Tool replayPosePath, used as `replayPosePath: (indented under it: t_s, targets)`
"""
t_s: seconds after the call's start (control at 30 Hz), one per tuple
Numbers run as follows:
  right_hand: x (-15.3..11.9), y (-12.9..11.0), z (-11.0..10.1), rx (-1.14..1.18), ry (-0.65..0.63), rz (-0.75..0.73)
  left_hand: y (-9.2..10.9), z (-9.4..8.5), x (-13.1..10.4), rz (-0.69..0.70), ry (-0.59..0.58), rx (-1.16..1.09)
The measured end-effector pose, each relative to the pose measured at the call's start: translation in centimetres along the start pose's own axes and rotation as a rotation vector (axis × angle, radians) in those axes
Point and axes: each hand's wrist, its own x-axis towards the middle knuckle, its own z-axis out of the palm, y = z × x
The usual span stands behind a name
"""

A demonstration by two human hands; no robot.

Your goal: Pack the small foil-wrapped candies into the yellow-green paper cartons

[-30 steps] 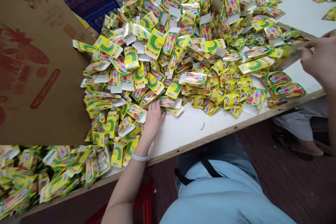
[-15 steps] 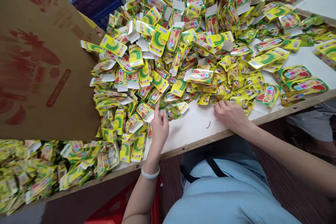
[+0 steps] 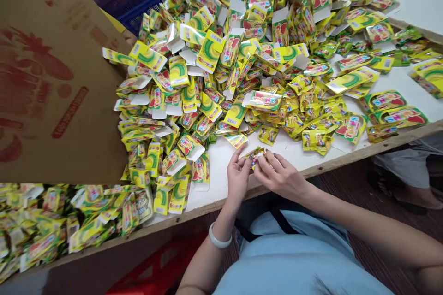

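- Two bare hands come together above the front edge of the tabletop (image 3: 221, 163), and between their fingers is a small packet (image 3: 256, 153), coloured yellow and pink.
- The left hand (image 3: 238, 176) has its grip closed to a pinch on the near-left side of this packet; the thumb and the fingers leave almost no gap.
- The right hand (image 3: 282, 175) has also its grip nearly closed, with bent fingers on the other side of the same packet.
- The fingers cover much of it, so I cannot say surely if it is one packet or a few held together.
- The step in hand, as I judge it, is the handling of this packet with both hands, off the pile.
- The next move, I think, calls for a light and steady pinch, because a thin, shiny wrapper could slip or crease.
- Just beyond the hands lie a flat printed carton (image 3: 236, 140) and one single yellow sachet (image 3: 268, 135); they are near, but apart from the fingers.
- To the right, more yellow sachets (image 3: 313, 106) lie in a loose heap.
- Behind, many cartons (image 3: 211, 53) make a high pile, and a big cardboard box (image 3: 74, 115) stands at the left.
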Motion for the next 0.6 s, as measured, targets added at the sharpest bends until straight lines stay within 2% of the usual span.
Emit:
replayPosePath:
  t_s: [0.07, 0.13, 0.2, 0.3, 0.43, 0.53, 0.6]
  targets:
    - [-0.7, 0.7, 0.4, 0.209, 0.054, 0.064, -0.6, -0.4, 0.1, 0.007, 0.021, 0.015]
    - [-1.2, 1.2, 0.7, 0.457, 0.126, 0.211, -0.8, -0.4, 0.0, 0.046, 0.039, 0.035]
    - [-1.3, 1.4, 1.1, 0.722, 0.143, 0.376, -0.7, 0.1, -0.2, 0.094, 0.037, 0.037]
    - [-1.0, 1.5, 1.3, 1.119, 0.071, 0.526, -0.6, 1.1, -0.7, 0.161, 0.048, 0.077]
    - [-0.8, 2.0, 1.4, 1.6, -0.06, 0.645, -1.9, 1.1, -1.5, 0.278, 0.014, 0.308]
    - [-1.0, 2.6, 1.3, 1.755, -0.191, 0.693, -2.7, -0.2, -1.4, 0.394, -0.084, 0.5]
    - [-1.1, 3.3, 0.8, 1.693, -0.221, 0.663, -2.3, -1.5, -0.2, 0.429, -0.152, 0.589]
